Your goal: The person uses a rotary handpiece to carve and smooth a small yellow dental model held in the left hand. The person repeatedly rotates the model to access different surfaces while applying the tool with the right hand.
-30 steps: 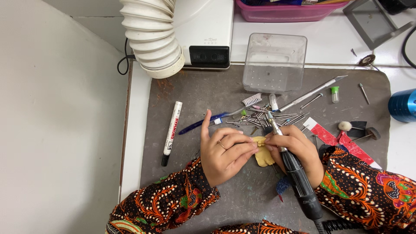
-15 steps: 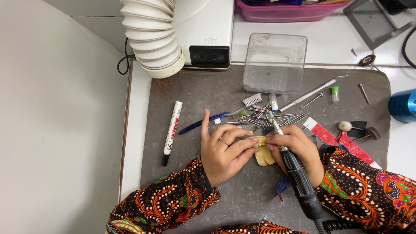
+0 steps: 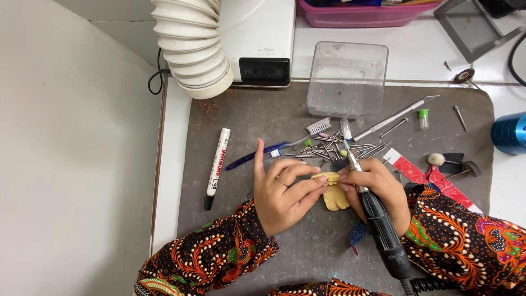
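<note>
Almost nothing has shifted in the past second: left hand [image 3: 282, 192] still pinches the small yellow cast [image 3: 333, 194] above the grey mat [image 3: 246, 120], right hand [image 3: 378, 189] stays closed around the black rotary handpiece [image 3: 381, 225]

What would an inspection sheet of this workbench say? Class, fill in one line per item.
Surface: grey mat on a white bench.
Job's things: yellow dental cast; black rotary handpiece.
Clutter: marker, toothbrush, loose burs, clear plastic box.
Grippers: left hand holds the cast; right hand grips the handpiece.
Cables: handpiece cord; black cable beside the hose.
Surroundings: white ribbed hose, pink tray.
</note>
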